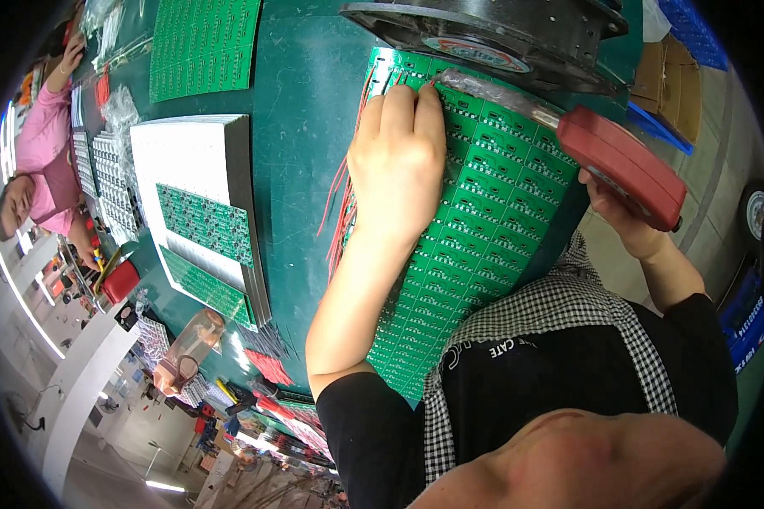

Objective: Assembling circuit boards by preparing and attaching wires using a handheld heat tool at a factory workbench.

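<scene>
Left hand [399, 161] crowds red wires [343, 227] at upper centre, grip hidden, pinch unclear; right hand [626, 227] clenches a red gun-shaped tool [624, 161] whose slip, if hot, could scorch green boards [494, 212]

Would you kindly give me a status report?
Left hand over green circuit boards, red wires beside it. Right hand gripping red tool. Black fan at boards' far edge.

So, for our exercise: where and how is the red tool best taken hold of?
Probably hold the red tool by its thick body, from the person's right, where the right hand is: the narrow nose points leftward over the green boards, toward the left hand.
</scene>
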Available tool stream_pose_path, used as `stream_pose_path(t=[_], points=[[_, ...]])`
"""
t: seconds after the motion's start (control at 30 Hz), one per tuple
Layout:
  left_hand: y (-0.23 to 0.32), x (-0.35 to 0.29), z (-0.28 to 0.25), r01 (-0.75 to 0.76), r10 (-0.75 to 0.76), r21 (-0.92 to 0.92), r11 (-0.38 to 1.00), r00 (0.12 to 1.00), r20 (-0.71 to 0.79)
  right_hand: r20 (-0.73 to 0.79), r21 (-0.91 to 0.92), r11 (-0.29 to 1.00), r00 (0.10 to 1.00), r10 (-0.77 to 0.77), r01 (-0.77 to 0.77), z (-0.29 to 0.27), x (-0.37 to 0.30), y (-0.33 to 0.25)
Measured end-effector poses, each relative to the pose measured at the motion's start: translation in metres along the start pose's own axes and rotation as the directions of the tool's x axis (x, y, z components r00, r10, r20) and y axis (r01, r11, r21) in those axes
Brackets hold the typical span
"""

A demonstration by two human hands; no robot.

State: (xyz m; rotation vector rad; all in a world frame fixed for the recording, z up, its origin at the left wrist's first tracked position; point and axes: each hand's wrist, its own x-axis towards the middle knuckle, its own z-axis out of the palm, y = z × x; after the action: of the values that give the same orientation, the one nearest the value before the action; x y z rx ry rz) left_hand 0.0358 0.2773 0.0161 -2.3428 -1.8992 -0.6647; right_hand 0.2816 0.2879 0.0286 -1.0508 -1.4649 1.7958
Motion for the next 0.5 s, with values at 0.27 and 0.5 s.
stream_pose_path(t=[0.27, 0.5], points=[[0.0011, 0.0007, 0.0017, 0.0, 0.0, 0.001, 1.0, 1.0, -0.003, -0.042, -0.009, 0.997, 0.996, -0.081, 0.081, 0.0043, 0.0021, -0.0039], [0.0019, 0.0012, 0.0009, -0.01, 0.011, 0.027, 1.0, 1.0, -0.015, -0.012, -0.211, 0.966, 0.987, -0.157, 0.151, -0.0021, 0.0023, -0.0001]])
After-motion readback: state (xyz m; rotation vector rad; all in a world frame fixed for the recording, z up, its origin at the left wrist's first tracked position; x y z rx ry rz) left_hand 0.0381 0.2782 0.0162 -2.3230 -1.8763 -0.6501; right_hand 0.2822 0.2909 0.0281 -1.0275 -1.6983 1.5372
